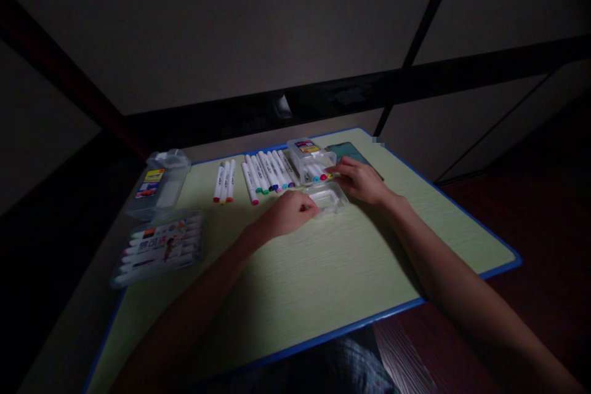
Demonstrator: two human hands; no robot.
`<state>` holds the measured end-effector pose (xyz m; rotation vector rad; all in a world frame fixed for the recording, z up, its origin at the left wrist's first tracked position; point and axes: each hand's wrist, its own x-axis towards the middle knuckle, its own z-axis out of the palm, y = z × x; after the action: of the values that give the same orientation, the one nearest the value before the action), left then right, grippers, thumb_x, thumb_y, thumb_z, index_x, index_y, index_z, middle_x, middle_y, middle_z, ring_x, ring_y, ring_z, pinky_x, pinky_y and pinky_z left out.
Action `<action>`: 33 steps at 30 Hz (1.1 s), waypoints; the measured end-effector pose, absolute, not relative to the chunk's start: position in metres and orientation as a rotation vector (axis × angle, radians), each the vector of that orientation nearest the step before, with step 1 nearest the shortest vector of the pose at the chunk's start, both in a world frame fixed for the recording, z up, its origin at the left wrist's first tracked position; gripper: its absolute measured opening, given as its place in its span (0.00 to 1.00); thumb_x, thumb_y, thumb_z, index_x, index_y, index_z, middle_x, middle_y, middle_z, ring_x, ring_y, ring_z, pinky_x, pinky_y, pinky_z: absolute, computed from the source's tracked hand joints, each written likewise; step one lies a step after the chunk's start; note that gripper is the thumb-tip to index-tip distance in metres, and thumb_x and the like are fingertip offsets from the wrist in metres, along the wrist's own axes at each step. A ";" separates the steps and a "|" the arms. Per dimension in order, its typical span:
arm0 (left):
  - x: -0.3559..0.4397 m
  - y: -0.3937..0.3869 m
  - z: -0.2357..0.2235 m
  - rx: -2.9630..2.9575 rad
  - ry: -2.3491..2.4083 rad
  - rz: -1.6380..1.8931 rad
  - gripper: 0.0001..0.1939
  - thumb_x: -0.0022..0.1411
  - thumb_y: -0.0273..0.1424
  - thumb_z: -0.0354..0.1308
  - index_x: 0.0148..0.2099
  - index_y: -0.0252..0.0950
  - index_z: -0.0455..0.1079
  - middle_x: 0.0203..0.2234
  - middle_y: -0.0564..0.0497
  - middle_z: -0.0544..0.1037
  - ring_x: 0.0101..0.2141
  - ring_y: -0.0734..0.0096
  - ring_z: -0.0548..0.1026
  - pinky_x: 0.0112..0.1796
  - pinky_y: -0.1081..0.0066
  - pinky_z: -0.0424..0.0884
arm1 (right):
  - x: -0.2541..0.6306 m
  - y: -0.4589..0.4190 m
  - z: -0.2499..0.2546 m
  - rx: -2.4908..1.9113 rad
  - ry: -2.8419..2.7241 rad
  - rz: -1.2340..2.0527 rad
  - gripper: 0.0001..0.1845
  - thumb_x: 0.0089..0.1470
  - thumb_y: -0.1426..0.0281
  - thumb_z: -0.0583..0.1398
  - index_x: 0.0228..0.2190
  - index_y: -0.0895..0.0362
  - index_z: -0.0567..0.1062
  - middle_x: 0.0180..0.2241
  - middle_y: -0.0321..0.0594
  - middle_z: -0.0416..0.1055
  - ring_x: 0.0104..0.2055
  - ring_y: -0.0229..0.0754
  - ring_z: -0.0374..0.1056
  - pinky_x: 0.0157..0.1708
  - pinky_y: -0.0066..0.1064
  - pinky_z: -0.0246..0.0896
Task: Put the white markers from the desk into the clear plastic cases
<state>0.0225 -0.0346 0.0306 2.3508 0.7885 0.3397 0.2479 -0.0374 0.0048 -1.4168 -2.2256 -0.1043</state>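
Apparently for steadiness, our left hand [289,213] pinches the shallow clear plastic lid [329,198]; our right hand [357,178] touches white, colour-capped markers [322,176] inside the clear plastic box [303,159], whether gripping we cannot tell.

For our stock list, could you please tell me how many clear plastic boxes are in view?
3: the right box, holding markers by the right hand; the far-left box; and the near-left box, in front of that one, also with markers inside. None seem hidden.
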 end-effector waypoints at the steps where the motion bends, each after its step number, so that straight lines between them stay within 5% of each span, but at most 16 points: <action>1: 0.022 -0.035 0.031 2.349 0.789 0.334 0.11 0.56 0.27 0.50 0.29 0.30 0.73 0.25 0.49 0.76 0.26 0.77 0.68 0.29 0.76 0.63 | 0.248 -0.038 0.006 -1.424 -2.228 -0.104 0.17 0.54 0.72 0.53 0.45 0.55 0.70 0.36 0.43 0.66 0.32 0.40 0.64 0.29 0.29 0.56; 33: 0.022 -0.036 0.033 2.331 0.795 0.340 0.13 0.56 0.29 0.50 0.25 0.30 0.72 0.21 0.51 0.73 0.24 0.78 0.66 0.27 0.76 0.62 | 0.245 -0.041 0.009 -1.376 -2.217 -0.102 0.19 0.49 0.76 0.52 0.42 0.57 0.72 0.33 0.42 0.67 0.29 0.39 0.63 0.28 0.28 0.54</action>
<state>0.0220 -0.0357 0.0329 2.3310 0.7955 0.3399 0.2445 -0.0405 0.0094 -1.3757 -2.2174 -0.1015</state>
